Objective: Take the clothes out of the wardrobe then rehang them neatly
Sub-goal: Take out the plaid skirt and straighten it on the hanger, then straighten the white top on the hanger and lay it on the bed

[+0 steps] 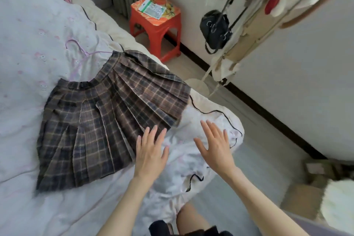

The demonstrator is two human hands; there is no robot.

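Plaid skirt (107, 117) lies spread flat on the bed (28, 44), off its hanger (80, 51) just above the waistband — rehanging not begun. Left hand (151, 151) at the hem, right hand (214, 143) beside; fingers straight, apart, holding nothing.

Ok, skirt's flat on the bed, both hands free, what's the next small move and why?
Probably reach the left hand across for the hanger. The skirt lies spread on the bed and off the hanger, which rests just past its waistband. Both hands are open; the right hand hovers over the quilt, holding nothing.
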